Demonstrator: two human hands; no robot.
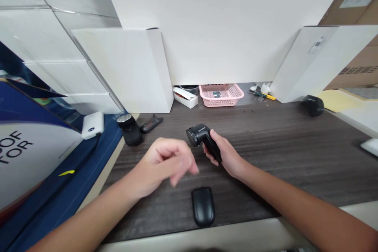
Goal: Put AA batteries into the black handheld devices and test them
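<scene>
My right hand (221, 149) is wrapped around the handle of a black fabric shaver (202, 134), whose round ribbed head faces left. Beside it, on the left, my left hand (169, 161) hangs above the table, fingers loosely bent and somewhat blurred by motion. No object shows between those fingers. A smooth black oval piece shaped like a computer mouse (203, 206) lies near the front edge, below both hands. On the left stands a black device with a round metallic top (129, 129). Next to it is a slim dark curved part (151, 123).
A pink basket (221, 101) with a small circuit board and a small white box (185, 97) sit at the back. Yellow-handled tool (270, 97) lies right of them. White cartons (132, 71) wall the back and left. A black object (313, 105) rests at the right.
</scene>
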